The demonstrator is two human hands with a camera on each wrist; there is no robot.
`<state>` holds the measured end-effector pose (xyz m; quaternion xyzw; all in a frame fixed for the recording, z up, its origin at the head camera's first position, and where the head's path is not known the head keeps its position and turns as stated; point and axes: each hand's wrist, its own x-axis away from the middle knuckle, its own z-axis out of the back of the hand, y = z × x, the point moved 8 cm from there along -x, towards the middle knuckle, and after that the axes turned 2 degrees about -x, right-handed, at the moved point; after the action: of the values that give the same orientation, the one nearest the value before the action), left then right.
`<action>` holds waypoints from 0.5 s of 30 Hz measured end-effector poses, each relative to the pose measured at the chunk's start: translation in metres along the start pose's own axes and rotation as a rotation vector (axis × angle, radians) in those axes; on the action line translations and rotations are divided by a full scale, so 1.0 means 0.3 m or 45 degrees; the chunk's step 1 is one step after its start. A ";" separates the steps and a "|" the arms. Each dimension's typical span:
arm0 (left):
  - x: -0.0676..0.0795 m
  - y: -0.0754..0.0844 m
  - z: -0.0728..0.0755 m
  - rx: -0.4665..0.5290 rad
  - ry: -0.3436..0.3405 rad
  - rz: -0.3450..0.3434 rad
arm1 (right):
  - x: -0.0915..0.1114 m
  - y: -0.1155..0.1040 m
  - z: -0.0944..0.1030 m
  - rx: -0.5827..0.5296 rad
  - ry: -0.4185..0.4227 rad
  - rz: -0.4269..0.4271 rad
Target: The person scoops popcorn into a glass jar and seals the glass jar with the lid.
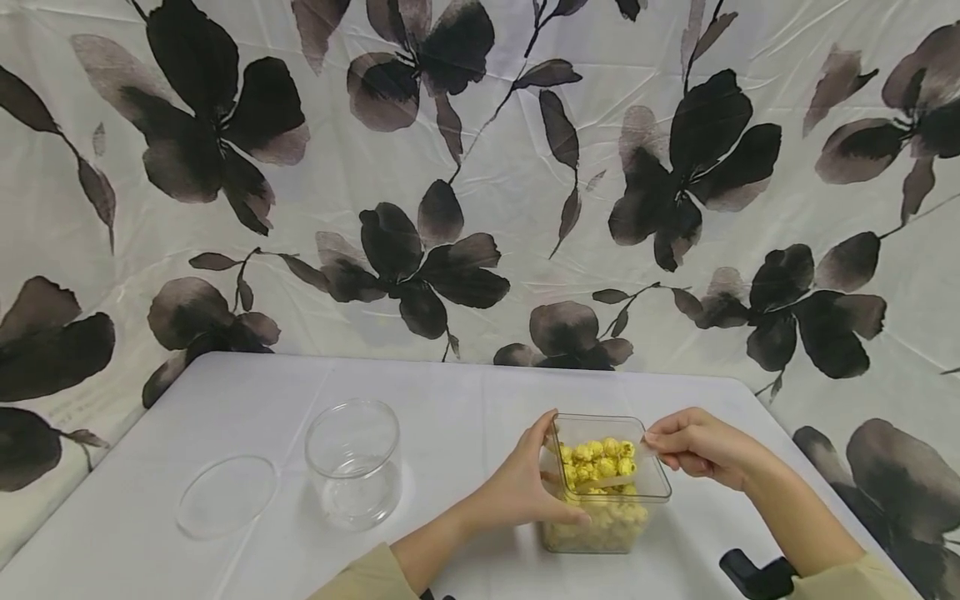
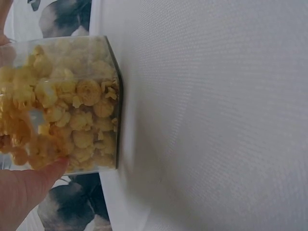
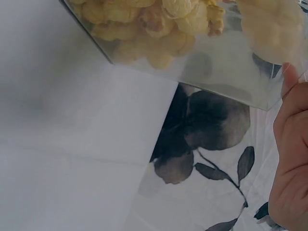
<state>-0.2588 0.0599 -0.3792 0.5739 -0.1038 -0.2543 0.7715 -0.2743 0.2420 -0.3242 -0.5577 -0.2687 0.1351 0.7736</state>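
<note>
A clear square container of yellow popcorn stands on the table. My left hand grips its left side, thumb across the front and fingers towards the back; the left wrist view shows the thumb against the wall. At the top right rim my right hand has curled fingers, thumb and forefinger pinched together. A pale tan, flat utensil lies across the popcorn inside; its rounded pale end appears through the wall in the right wrist view, close to my fingers. Its handle is hidden at the fingertips.
Left of the container stands a clear round jar with nothing inside. Farther left a clear round lid lies flat on the white-covered table. A black object is below my right forearm. A floral cloth hangs behind.
</note>
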 end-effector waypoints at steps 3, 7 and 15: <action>-0.001 0.002 0.001 -0.011 0.003 -0.003 | -0.003 -0.003 -0.004 -0.008 -0.011 0.016; -0.002 0.002 0.002 -0.016 0.007 -0.006 | -0.005 -0.005 -0.006 -0.028 -0.027 0.028; -0.003 0.001 0.001 -0.024 0.005 -0.005 | -0.002 0.003 0.001 -0.060 -0.035 0.022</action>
<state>-0.2597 0.0602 -0.3786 0.5671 -0.0988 -0.2558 0.7766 -0.2749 0.2421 -0.3251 -0.5761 -0.2773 0.1431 0.7555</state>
